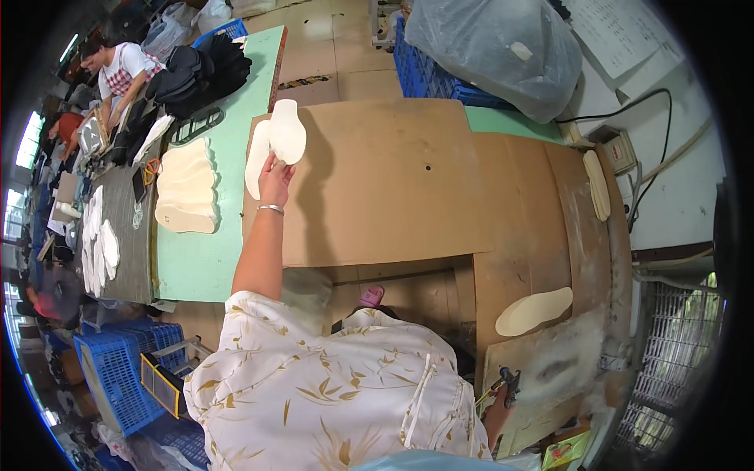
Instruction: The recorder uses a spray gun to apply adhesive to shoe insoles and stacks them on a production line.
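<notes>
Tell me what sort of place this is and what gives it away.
Probably a factory workshop, perhaps for footwear parts: the left hand holds a pale insole-shaped piece, similar pieces are stacked on a green table, and a co-worker is busy nearby.

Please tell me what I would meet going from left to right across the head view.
White sole-shaped pieces → wavy-edged cream stack → left hand holding a cream insole → lone lying insole → narrow insole pile → barred window.
</notes>
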